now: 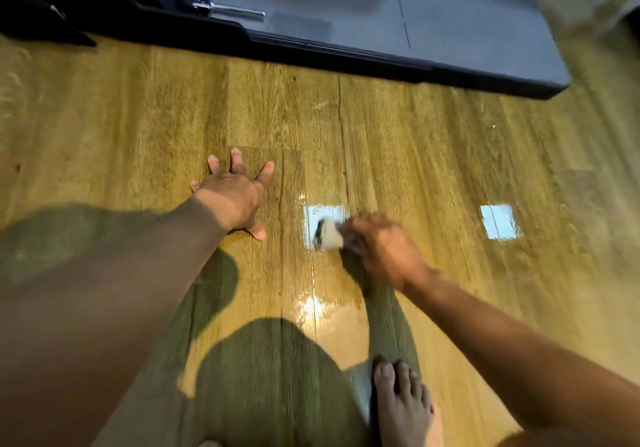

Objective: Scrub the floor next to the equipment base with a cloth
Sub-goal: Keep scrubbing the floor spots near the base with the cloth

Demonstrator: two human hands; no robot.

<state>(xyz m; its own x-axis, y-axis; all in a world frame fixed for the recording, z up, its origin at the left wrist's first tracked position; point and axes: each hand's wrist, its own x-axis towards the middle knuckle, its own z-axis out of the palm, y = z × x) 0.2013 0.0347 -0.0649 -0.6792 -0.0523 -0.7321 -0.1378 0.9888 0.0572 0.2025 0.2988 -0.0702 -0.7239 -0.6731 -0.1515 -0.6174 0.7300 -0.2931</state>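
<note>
A small grey-white cloth lies bunched on the wooden floor, blurred by motion. My right hand grips its right end and presses it onto a shiny wet patch. To the left, my left hand rests flat on the floor with its fingers spread, holding nothing. The dark equipment base runs across the top of the view, about two hand-lengths beyond both hands.
A chrome pin sticks out on the base at the upper left. Bright light reflections sit on the wet floor to the right. My bare foot stands near the bottom edge, close behind the right hand.
</note>
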